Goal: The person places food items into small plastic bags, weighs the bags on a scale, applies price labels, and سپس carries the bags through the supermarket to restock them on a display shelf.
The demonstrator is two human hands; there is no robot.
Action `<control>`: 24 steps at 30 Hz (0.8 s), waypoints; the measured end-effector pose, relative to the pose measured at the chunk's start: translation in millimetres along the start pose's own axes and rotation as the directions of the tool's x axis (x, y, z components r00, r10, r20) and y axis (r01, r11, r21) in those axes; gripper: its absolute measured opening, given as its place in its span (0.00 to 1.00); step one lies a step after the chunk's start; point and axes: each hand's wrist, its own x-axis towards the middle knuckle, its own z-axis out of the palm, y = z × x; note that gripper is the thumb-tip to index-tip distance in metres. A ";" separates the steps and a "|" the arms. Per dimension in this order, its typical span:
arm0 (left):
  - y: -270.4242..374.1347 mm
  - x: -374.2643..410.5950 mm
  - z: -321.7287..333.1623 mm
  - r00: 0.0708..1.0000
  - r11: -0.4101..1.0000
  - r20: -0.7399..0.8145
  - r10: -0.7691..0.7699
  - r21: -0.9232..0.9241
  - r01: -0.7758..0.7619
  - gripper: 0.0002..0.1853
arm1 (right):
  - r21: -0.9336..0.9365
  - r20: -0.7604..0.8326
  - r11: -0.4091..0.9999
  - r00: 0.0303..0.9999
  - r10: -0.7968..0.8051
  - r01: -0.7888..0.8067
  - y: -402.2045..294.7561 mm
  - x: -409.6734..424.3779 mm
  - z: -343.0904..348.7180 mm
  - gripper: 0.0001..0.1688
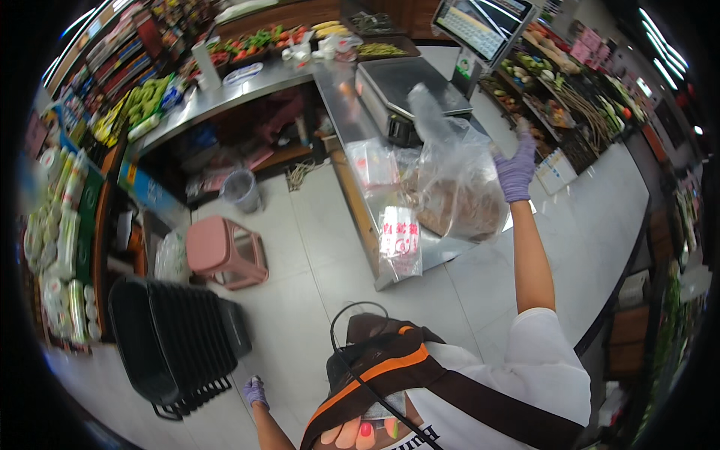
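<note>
My right hand (516, 169), in a purple glove with pale fingertips, reaches out beside a large clear plastic bag (458, 180). Its thumb and fingers are spread, and the thumb is right by the bag's edge; whether it touches cannot be told. Brown contents show through the bag, which rests on the end of a metal counter (439, 251). Nearer to me on that counter lies a packet of plastic bags (400, 242) with red print. Low at my left side hangs my left hand (256, 392), also gloved, close to stacked black shopping baskets (169, 337). Its fingers look partly curled, with nothing visible in them.
A weighing scale (413, 84) with a tilted screen (481, 25) stands beyond the bag. On the floor are a pink plastic stool (216, 244) and a waste bin (242, 191). Vegetable shelves (562, 95) line the right. A black cable (365, 374) loops before my apron.
</note>
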 end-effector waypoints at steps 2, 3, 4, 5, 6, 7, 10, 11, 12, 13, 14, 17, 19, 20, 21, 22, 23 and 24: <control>25.8 37.7 27.5 0.996 0.994 0.071 0.052 0.090 -0.058 0.07 | -0.289 0.257 0.957 0.965 0.040 0.037 1.5 -4.8 13.8 0.48; 35.0 49.1 37.2 0.993 0.987 0.099 0.065 0.139 -0.079 0.07 | -0.362 0.411 0.930 0.906 0.101 0.061 -5.6 -10.2 24.9 0.49; 48.8 59.1 51.5 0.974 0.991 0.222 0.034 0.118 -0.061 0.07 | -0.428 0.540 0.900 0.823 0.176 0.088 -9.4 -13.2 32.3 0.51; 60.0 65.6 68.1 0.965 0.982 0.260 -0.008 0.183 -0.042 0.07 | -0.482 0.572 0.853 0.810 0.132 0.201 12.9 -26.0 51.3 0.48; 74.6 75.5 86.5 0.941 0.975 0.336 -0.023 0.215 -0.053 0.08 | -0.537 0.595 0.789 0.797 0.104 0.299 57.2 -47.3 74.6 0.46; 86.7 79.0 99.7 0.928 0.964 0.370 -0.045 0.261 -0.057 0.08 | -0.569 0.632 0.720 0.772 0.073 0.397 79.1 -60.9 95.6 0.43; 112.2 76.0 114.8 0.932 0.937 0.359 -0.058 0.340 -0.072 0.09 | -0.584 0.760 0.749 0.535 0.369 0.314 19.7 -34.2 126.0 0.30; 125.9 82.3 118.7 0.924 0.916 0.383 -0.014 0.376 -0.142 0.10 | -0.597 0.781 0.760 0.401 0.478 0.257 13.4 -23.3 131.0 0.28; 139.2 93.6 122.1 0.929 0.935 0.365 0.060 0.305 -0.180 0.10 | -0.558 0.788 0.773 0.485 0.380 0.302 16.6 -19.0 128.0 0.20; 147.0 105.8 126.0 0.926 0.947 0.358 0.121 0.239 -0.217 0.10 | -0.565 0.813 0.729 0.412 0.412 0.386 33.1 -14.7 122.2 0.18; 155.5 118.6 131.2 0.919 0.952 0.350 0.181 0.174 -0.253 0.10 | -0.560 0.828 0.686 0.334 0.451 0.465 52.3 -6.0 116.8 0.16; 216.1 152.2 165.9 0.901 0.947 0.337 0.273 0.071 -0.313 0.09 | -0.633 0.610 0.767 0.678 0.410 0.105 71.0 28.9 88.8 0.11; 262.1 176.8 203.9 0.851 0.951 0.423 0.310 -0.143 -0.275 0.10 | -0.461 0.207 0.885 0.961 0.181 -0.067 63.9 56.3 54.3 0.10; 289.5 199.2 225.6 0.812 0.933 0.477 0.337 -0.052 -0.357 0.12 | -0.265 0.068 0.945 0.974 0.215 -0.191 64.9 71.1 40.3 0.09; 318.4 212.4 256.3 0.767 0.915 0.533 0.356 -0.029 -0.403 0.13 | -0.047 -0.073 0.962 0.962 0.264 -0.268 64.9 81.8 27.9 0.07; 346.1 222.3 288.5 0.685 0.798 0.550 0.478 0.054 -0.601 0.12 | -0.008 -0.126 0.944 0.936 0.327 -0.331 57.0 85.8 17.4 0.07; 396.9 189.5 341.5 0.549 0.830 0.678 0.489 -0.169 -0.531 0.13 | 0.006 -0.193 0.918 0.901 0.389 -0.396 50.3 84.6 0.2 0.08; 420.3 195.6 377.4 0.554 0.906 0.734 0.392 -0.205 -0.370 0.14 | 0.062 -0.247 0.898 0.865 0.437 -0.436 39.3 90.7 -4.7 0.09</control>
